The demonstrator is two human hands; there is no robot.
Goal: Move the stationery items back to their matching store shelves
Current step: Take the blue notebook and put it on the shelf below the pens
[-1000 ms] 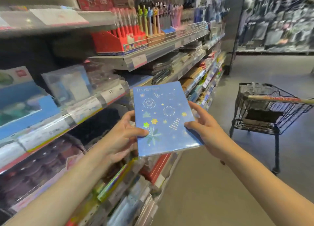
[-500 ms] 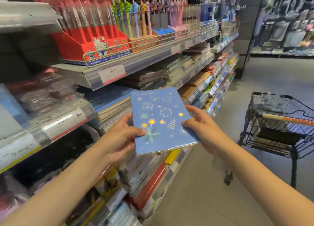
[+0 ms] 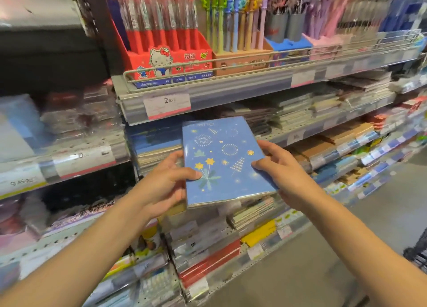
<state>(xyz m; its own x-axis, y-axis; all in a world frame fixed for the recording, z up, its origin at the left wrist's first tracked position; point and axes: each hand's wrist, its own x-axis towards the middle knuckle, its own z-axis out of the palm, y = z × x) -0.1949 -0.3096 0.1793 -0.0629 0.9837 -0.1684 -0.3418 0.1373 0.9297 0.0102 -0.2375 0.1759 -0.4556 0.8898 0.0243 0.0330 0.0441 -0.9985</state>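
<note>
A blue notebook (image 3: pixel 225 161) with gold fireworks and flowers, wrapped in clear plastic, is held flat in front of the shelves. My left hand (image 3: pixel 165 184) grips its left edge, thumb on the cover. My right hand (image 3: pixel 278 168) grips the right edge. Directly behind the notebook's far edge is a shelf (image 3: pixel 298 134) carrying stacks of notebooks, including a pile of blue ones (image 3: pixel 157 142) just to the left.
The shelf above holds a red Hello Kitty pen box (image 3: pixel 171 59), a brown box of pastel pens (image 3: pixel 240 62) and a price tag (image 3: pixel 167 106). Lower shelves carry more notebook stacks (image 3: pixel 251 212). Grey floor (image 3: pixel 346 249) lies at the right, with a dark cart's edge (image 3: pixel 418 256).
My view has turned left to face the shelves and come closer. The cart has slid almost out of view. Both hands have carried the notebook nearer the notebook shelf.
</note>
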